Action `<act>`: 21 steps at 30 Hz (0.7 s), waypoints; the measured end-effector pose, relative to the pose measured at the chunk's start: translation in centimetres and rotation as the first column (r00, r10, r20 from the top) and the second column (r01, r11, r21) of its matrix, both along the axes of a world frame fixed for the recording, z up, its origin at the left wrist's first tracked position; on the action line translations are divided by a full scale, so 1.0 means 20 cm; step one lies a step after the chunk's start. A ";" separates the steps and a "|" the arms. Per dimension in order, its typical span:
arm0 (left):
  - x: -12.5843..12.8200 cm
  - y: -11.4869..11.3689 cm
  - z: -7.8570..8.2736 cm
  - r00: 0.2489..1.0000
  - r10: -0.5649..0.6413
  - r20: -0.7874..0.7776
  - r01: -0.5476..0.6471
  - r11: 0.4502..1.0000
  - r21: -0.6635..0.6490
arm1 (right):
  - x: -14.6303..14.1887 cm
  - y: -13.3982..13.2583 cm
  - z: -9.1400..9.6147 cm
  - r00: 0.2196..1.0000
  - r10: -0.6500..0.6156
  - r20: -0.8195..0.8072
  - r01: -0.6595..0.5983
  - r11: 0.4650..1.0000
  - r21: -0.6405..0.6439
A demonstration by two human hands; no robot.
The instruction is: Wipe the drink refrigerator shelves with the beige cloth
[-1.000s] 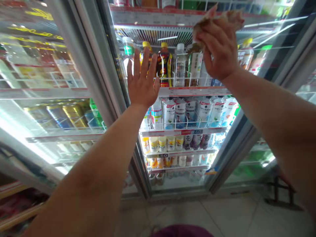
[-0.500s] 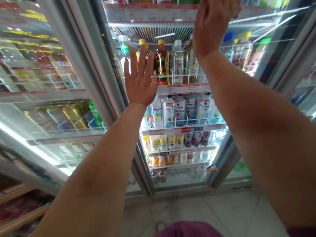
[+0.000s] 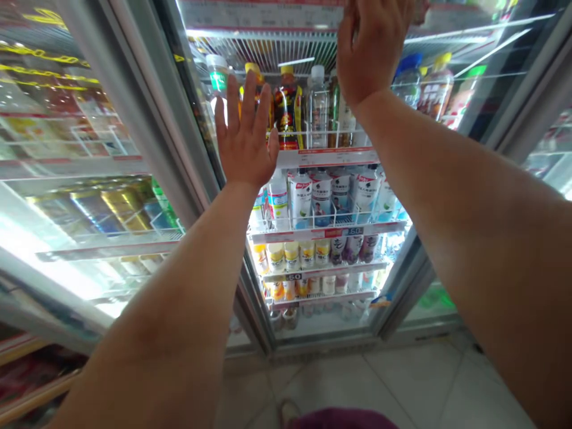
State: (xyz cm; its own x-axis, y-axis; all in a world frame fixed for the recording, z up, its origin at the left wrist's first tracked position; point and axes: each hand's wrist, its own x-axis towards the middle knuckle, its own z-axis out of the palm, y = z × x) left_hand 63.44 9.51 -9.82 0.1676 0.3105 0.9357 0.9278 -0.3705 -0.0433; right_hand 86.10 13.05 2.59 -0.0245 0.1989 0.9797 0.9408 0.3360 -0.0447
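My left hand [image 3: 246,134] is raised with its fingers spread and the palm turned toward the drinks cooler, in front of bottles with yellow caps. It holds nothing; I cannot tell whether it touches the cooler's glass. Higher up, my right hand [image 3: 374,50] has its fingers close together and partly cut off by the top edge. A small pinkish patch shows beside its far side; what it grips, if anything, I cannot make out. Between the hands stand a dark bottle with a yellow cap [image 3: 287,110] and a clear bottle with a white cap [image 3: 317,110].
Lower shelves hold white-and-blue bottles [image 3: 322,196] and small yellow-labelled bottles [image 3: 306,253]. A grey door frame [image 3: 156,101] runs down the left, with cans [image 3: 125,205] behind the neighbouring glass. Below is a tiled floor [image 3: 326,381].
Both hands appear slightly farther left and up in the picture, the right one more so. The cooler has shifted a little the same way as the view moved. The left fingers stay spread.
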 end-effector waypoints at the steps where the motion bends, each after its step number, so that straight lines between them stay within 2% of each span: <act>1: 0.00 0.00 0.00 1.000 0.005 -0.005 -0.005 1.000 0.005 | 0.01 0.00 -0.01 0.994 0.029 0.108 -0.036 0.998 0.059; 2: 0.00 0.00 0.00 1.000 -0.001 -0.004 0.001 1.000 0.011 | 0.01 0.00 -0.03 0.965 0.059 0.254 -0.092 0.988 0.122; 4: -0.01 0.02 0.00 1.000 -0.022 0.002 0.022 1.000 0.020 | 0.02 0.00 -0.06 0.847 0.091 0.525 -0.226 0.954 0.199; 5: -0.01 0.03 0.00 1.000 -0.028 0.001 0.028 0.999 0.023 | 0.03 0.00 -0.07 0.798 0.098 0.595 -0.268 0.941 0.205; 6: -0.01 0.05 0.00 1.000 -0.026 -0.005 0.027 0.999 0.032 | 0.03 0.01 -0.07 0.792 0.106 0.602 -0.279 0.939 0.202; 8: -0.02 0.10 0.00 1.000 -0.018 -0.022 0.020 0.998 0.060 | 0.04 0.05 -0.04 0.895 0.141 0.422 -0.235 0.956 0.178; 10: -0.03 0.16 0.00 0.999 -0.031 -0.029 0.034 0.994 0.107 | 0.04 0.09 0.00 0.983 0.157 0.097 -0.170 0.976 0.139; 12: -0.05 0.20 -0.01 0.998 -0.032 -0.052 0.039 0.989 0.146 | 0.04 0.12 0.04 0.979 0.150 -0.138 -0.136 0.985 0.105; 13: -0.05 0.21 -0.01 0.997 -0.033 -0.066 0.043 0.987 0.155 | 0.03 0.12 0.04 0.974 0.148 -0.173 -0.132 0.986 0.098; 14: -0.05 0.22 -0.01 0.996 -0.037 -0.075 0.049 0.986 0.160 | 0.02 0.10 0.04 0.978 0.145 -0.150 -0.133 0.987 0.088; 16: -0.06 0.23 -0.01 0.996 -0.046 -0.077 0.058 0.985 0.162 | 0.01 0.03 0.00 0.987 0.150 0.061 -0.154 0.986 0.068; 19: -0.06 0.24 -0.01 0.997 0.001 -0.083 0.016 0.980 0.200 | -0.01 -0.05 -0.08 0.876 0.150 0.459 -0.206 0.976 0.074; 21: -0.06 0.25 -0.01 0.993 0.065 -0.103 -0.038 0.969 0.245 | -0.01 -0.05 -0.09 0.836 0.151 0.527 -0.229 0.970 0.086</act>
